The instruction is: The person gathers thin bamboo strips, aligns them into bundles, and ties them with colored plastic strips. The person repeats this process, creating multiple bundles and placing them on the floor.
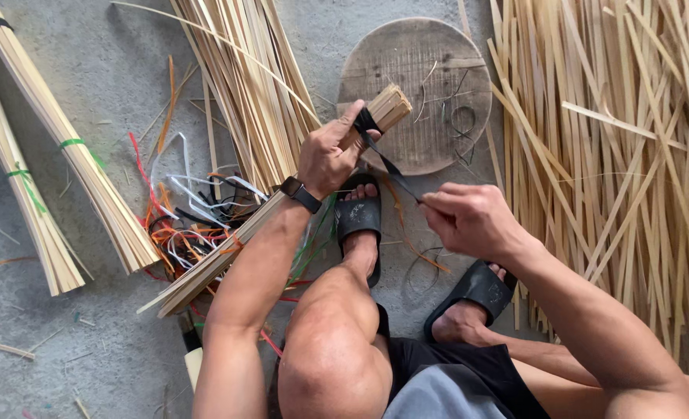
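Head view, looking down on a seated person. A long bundle of pale split bamboo strips (267,221) is held diagonally, from approx. 8 o'clock to 1 o'clock. The left hand (327,155) is closed round the bundle near its upper end, fingers pressed tight on it; a dark watch is worn at the wrist. A thin black binding strap (383,159) is seen wrapped once round the bundle just below the cut end, w/ its free tail drawn down toward 4 o'clock. That tail is pinched between thumb and fingers of the right hand (468,217) and appears taut.

Progress, as judged: the wrap is on, but no knot or finished tie can be made out; the lower end of this bundle looks loose and splayed. Two tied bundles w/ green bands (49,155) are laid on the grey concrete floor (111,62) at 9–10 o'clock, so part of the lot seems done. A large loose heap of strips (616,155) is left at 3 o'clock, and a smaller loose sheaf (243,85) at 12 o'clock.

Containers: none visible. A tangle of red, orange, white and black cord offcuts (189,217) is lying on the floor at 8 o'clock. A round, worn wooden board (430,70) is set at 12–1 o'clock, behind the bundle's end. Black sandals (360,217) are worn.
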